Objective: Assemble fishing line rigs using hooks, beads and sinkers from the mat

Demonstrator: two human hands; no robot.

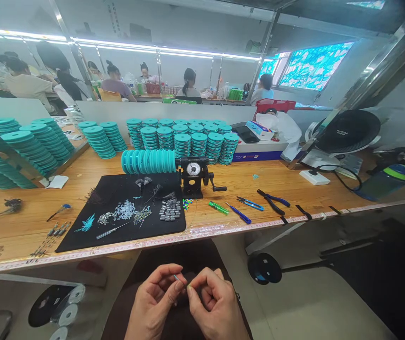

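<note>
Both hands meet close together above my lap, in front of the bench edge. My left hand (156, 300) pinches a thin teal tube (176, 277) between thumb and forefinger. Just beside it, the thumb and forefinger of my right hand (215, 302) are pressed together; what they grip is too small to make out. Beyond the hands, a black mat (124, 236) carries similar teal tubes (88, 224), grey cylindrical weights (170, 211), a heap of clear small parts (124, 210), tiny metal pieces (141, 216) and a slim pointed tool (112, 230).
A hand-cranked winder (192, 177) holds a row of teal spools (148, 161). Stacked teal spools (182, 141) line the back. Right of the winder lie a green tool (218, 208), a blue-handled tool (238, 213), snips (250, 203) and pliers (274, 202). Several people sit behind the partition.
</note>
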